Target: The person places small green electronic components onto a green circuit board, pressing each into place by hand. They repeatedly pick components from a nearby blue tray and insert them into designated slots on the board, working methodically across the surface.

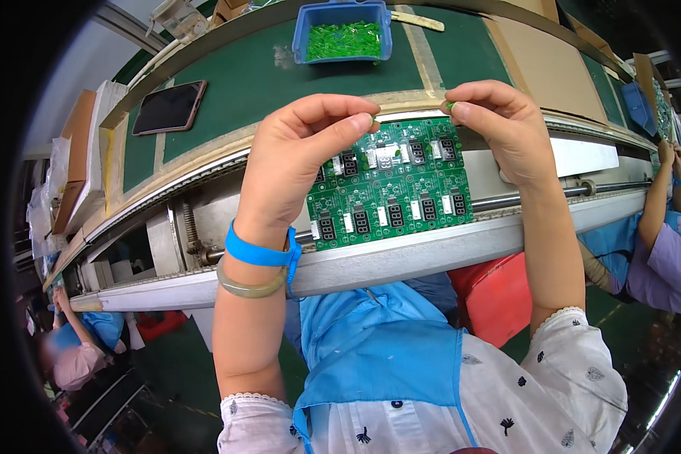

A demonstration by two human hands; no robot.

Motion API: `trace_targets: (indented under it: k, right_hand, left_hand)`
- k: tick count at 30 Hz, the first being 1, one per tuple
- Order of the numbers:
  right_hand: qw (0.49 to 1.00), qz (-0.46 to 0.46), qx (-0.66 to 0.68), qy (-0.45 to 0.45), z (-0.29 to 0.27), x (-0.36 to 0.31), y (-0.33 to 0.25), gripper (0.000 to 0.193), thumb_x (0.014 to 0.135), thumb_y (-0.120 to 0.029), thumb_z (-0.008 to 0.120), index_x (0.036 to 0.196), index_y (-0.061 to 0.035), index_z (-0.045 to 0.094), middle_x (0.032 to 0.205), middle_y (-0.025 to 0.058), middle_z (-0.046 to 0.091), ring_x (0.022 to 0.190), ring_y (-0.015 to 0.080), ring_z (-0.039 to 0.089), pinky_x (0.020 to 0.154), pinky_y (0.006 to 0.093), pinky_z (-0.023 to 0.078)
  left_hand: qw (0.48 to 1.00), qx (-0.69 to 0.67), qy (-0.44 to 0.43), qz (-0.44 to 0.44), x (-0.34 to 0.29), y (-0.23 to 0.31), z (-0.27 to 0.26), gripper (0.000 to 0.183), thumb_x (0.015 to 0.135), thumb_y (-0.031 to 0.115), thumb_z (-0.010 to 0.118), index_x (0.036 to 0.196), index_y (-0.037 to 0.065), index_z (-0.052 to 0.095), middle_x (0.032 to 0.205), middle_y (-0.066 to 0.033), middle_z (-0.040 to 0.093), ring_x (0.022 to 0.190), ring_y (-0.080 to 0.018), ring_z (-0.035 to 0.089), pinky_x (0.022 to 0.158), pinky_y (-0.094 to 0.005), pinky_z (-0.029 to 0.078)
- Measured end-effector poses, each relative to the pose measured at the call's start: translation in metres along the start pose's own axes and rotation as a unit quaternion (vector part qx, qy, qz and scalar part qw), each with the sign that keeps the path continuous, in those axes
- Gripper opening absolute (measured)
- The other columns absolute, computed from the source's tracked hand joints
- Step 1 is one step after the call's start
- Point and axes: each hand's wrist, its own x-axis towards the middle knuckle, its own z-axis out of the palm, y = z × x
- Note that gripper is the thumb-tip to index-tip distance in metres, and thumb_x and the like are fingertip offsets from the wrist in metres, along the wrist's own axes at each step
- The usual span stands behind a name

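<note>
A green circuit board (374, 198) with several black digit displays and white connectors lies across the rails in front of me. My left hand (299, 147) is over its far left part, thumb and forefinger pinched on a small green component that barely shows at the fingertips. Past the board's far right corner, my right hand (499, 129) pinches another small green component (449, 106). A few similar green parts stand along the board's far row. Beyond the hands sits a blue bin (301, 34) holding a heap of green components (344, 41) with shiny wire leads.
Metal conveyor rails (401, 261) run left to right under the board. On the green bench top lies a dark phone (169, 107) at left; cardboard (545, 68) covers part at right. A co-worker's arms (656, 189) reach the line at far right, and another person (79, 340) is at far left.
</note>
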Motion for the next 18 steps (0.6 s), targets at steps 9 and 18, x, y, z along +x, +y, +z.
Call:
trace_targets:
  k: [9, 18]
  right_hand:
    - [0.999, -0.014, -0.045, -0.014, 0.002, -0.007, -0.004, 0.015, 0.088, -0.006, 0.073, 0.102, -0.0023, 0.074, 0.093, 0.0032, 0.073, 0.085, 0.0075, 0.066, 0.074, 0.0205, 0.053]
    - [0.984, -0.069, -0.155, -0.048, 0.003, -0.016, -0.004, 0.013, 0.086, -0.003, 0.071, 0.099, -0.0001, 0.074, 0.095, 0.0028, 0.071, 0.087, 0.0086, 0.065, 0.076, 0.023, 0.053]
  left_hand:
    - [0.999, 0.051, -0.007, 0.009, 0.0, -0.002, -0.002, 0.02, 0.09, 0.008, 0.074, 0.109, 0.001, 0.072, 0.103, -0.0074, 0.074, 0.1, -0.016, 0.069, 0.091, -0.0288, 0.052]
    - [0.997, 0.078, -0.008, 0.016, -0.001, -0.001, 0.0, 0.019, 0.09, 0.009, 0.074, 0.107, 0.001, 0.072, 0.1, -0.0059, 0.073, 0.095, -0.0124, 0.068, 0.087, -0.0254, 0.052]
